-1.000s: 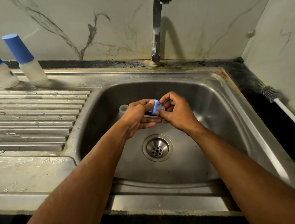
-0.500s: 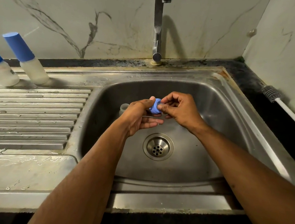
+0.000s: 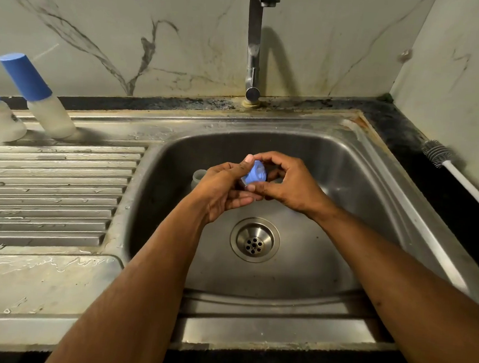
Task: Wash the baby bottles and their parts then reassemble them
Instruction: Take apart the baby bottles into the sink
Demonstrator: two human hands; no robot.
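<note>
Both hands met over the sink (image 3: 357,174) — left hand (image 3: 220,189) and right hand (image 3: 287,182) each pinched the blue bottle ring (image 3: 254,175) between fingertips.

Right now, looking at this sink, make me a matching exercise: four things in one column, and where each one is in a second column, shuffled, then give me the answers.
Things
1. blue bottle ring
2. bottle brush
3. capped bottle
4. tap

Places
A. on the dark counter right of the sink
B. rising behind the basin, no water running
C. held between the left hand and right hand over the basin
D. standing at the back of the ribbed drainboard

Pairs: 1-C, 2-A, 3-D, 4-B
</note>
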